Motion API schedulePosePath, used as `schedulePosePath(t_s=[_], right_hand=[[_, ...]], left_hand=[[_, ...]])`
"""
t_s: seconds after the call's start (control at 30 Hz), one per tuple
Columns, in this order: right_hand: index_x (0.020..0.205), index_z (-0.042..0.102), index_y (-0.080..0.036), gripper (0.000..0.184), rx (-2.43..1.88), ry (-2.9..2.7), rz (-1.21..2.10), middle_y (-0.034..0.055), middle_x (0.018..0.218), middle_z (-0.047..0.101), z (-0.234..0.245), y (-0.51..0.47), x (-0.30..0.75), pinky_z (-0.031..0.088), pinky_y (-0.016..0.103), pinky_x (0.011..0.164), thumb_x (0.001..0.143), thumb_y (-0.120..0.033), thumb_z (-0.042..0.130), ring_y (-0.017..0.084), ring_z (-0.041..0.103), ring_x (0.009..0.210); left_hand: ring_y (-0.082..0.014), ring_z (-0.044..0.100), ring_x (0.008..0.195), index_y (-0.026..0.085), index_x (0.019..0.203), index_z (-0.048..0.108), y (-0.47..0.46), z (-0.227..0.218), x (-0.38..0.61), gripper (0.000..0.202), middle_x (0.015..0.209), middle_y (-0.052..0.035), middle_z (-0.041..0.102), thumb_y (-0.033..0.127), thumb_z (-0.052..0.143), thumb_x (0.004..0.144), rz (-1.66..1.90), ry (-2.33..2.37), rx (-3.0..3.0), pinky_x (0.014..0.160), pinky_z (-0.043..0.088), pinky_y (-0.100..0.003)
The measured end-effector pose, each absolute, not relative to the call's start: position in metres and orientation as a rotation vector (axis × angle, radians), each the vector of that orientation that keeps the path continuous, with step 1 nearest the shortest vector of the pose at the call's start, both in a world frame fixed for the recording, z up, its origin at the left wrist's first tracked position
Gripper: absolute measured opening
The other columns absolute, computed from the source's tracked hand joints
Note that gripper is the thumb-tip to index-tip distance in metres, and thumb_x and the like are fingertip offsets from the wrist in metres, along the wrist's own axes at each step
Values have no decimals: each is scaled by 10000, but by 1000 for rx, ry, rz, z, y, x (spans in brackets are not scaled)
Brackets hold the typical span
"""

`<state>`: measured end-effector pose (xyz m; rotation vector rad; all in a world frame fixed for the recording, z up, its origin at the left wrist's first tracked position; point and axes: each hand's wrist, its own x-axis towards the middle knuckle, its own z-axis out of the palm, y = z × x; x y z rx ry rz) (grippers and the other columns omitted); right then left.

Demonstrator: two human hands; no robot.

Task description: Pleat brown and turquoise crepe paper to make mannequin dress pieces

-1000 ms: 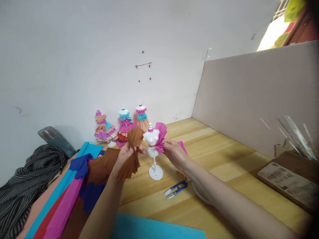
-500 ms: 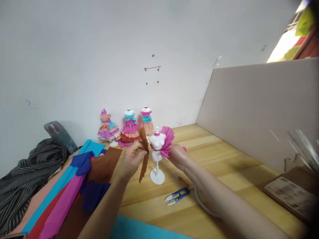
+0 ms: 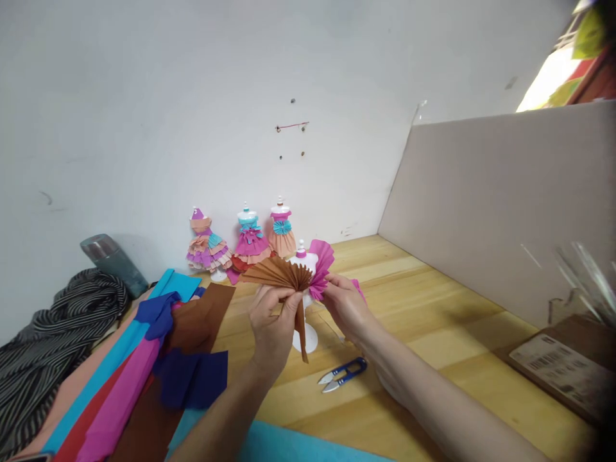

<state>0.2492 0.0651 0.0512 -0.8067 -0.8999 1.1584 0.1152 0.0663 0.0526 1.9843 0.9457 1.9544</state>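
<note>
- While the left hand (image 3: 275,314) was pinched, thumb against fingers, on a brown pleated fan (image 3: 276,274), that fan spread leftward across the front of a small white dress form (image 3: 301,260), with a narrow part hanging down
- At the form's right side stood a pink pleated fan (image 3: 322,266), close by the brown one; whether the two touched, I could not tell
- The right hand (image 3: 346,305) reached in from the right and touched the pink fan; its fingertips were partly hidden, so I could not tell whether they were clamped on it
- The dress form stood upright mid-scene on a round white base (image 3: 308,340), a pink band at its neck, its torso mostly covered
- Nearer, and right of the base, lay blue-handled snips (image 3: 342,375) on the wooden table (image 3: 399,308), blades slightly apart and pointing left
- On the far side, three dressed forms (image 3: 251,237) stood in a row by the wall (image 3: 192,115)
- On the left lay folded coloured sheets (image 3: 108,372), a striped cloth (image 3: 72,321) and a tilted bottle (image 3: 115,264)
- Along the near edge was a turquoise sheet (image 3: 298,443); a label (image 3: 553,366) showed at the right
</note>
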Motion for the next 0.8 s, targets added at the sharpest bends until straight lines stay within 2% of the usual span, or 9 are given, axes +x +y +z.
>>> schedulePosePath(t_s=[0.2,0.37,0.63,0.8], right_hand=[[774,689,-194,173,-837,-932,984,23,770,688,56,60,258,450,296,708,652,-311,726,167,596,722],[739,638,-206,135,-869,-960,809,-20,710,619,63,53,265,433,261,672,670,-274,731,134,553,682],[721,643,-196,117,-891,-1069,839,-9,699,638,69,48,264,462,270,622,642,-245,713,141,572,647],[777,674,-196,157,-877,-1127,894,10,752,682,69,47,262,492,293,658,625,-218,709,157,610,682]], left_hand=[[-104,565,575,178,647,650,64,55,121,120,595,27,605,198,676,762,1960,1040,1908,556,449,-201],[-99,554,566,178,649,649,62,51,121,122,595,29,597,191,671,768,1874,1042,1881,551,443,-196],[-107,563,561,181,655,659,61,51,124,115,594,22,613,199,672,767,1851,1037,1918,549,454,-209],[-99,559,554,175,650,656,62,51,124,120,595,23,613,194,673,767,1880,1054,1944,547,454,-200]])
